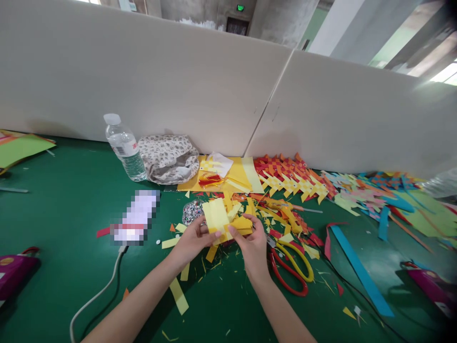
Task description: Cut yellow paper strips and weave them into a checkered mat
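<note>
Both of my hands pinch folded yellow paper strips (218, 218) above the green table. My left hand (195, 239) grips the pale yellow part from the left, its thumb laid on the front. On the other side my right hand (253, 244) holds the deeper yellow strips between thumb and fingers. Right of it lie scissors (291, 267) with one red and one yellow handle loop. Yellow paper scraps (178, 296) are scattered around and under my hands. Just behind my left hand is a clear bag of small round beads or eyes (193, 211).
A yellow glue gun (283, 207) lies behind the scissors, its cable running right. Finished-looking woven paper fish (285, 178) pile against the white partition (143, 71). At left stand a water bottle (125, 147), a patterned cloth bag (167, 157) and a blurred phone (137, 216) on a white cable.
</note>
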Action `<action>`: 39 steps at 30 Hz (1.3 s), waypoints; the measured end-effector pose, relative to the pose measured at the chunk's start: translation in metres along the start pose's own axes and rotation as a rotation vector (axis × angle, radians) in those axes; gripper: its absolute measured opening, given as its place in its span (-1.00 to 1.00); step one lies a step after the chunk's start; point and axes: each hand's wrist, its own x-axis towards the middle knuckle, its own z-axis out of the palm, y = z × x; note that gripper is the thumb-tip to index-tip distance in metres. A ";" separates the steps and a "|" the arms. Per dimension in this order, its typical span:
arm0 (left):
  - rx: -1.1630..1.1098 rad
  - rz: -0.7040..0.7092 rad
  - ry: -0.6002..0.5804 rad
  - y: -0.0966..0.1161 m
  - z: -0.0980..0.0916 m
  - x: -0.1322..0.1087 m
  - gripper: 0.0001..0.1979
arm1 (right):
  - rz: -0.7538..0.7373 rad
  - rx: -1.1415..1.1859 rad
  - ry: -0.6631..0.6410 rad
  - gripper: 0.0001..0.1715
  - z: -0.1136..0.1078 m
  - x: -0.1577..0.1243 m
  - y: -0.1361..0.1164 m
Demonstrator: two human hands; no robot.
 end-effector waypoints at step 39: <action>-0.211 0.230 0.333 0.007 -0.032 0.009 -0.52 | -0.492 -0.508 -0.481 -0.93 -0.007 -0.001 -0.009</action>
